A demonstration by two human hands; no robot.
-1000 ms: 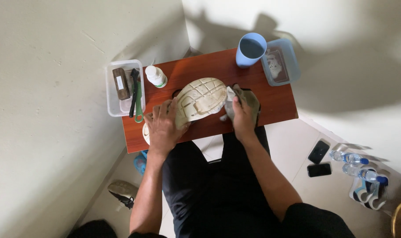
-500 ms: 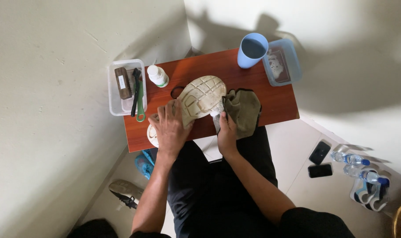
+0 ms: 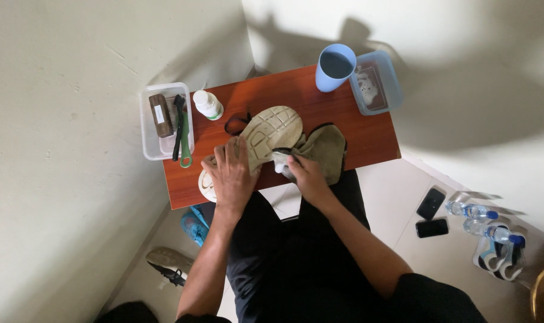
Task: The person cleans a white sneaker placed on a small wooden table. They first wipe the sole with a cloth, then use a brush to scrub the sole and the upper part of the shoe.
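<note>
The shoe lies sole-up on the red-brown tabletop, its long axis running from lower left, at the heel, to upper right, at the toe. The left hand lies flat over the heel end, fingers spread and clamped on the shoe, so the shoe extends up and to the right from this grip. The right hand sits just beside the sole's near edge, fingers clenched on a fold of the cloth; the sole lies to its upper left. Both hands are close; the left is in contact, the right touches through the cloth.

Materials: the sole is pale beige rubber with moulded, segmented tread. The cloth is olive-grey, soft and crumpled. A light blue plastic cup and a blue-tinted tub stand at the far right corner. A white bottle stands near a clear tray holding brushes.
</note>
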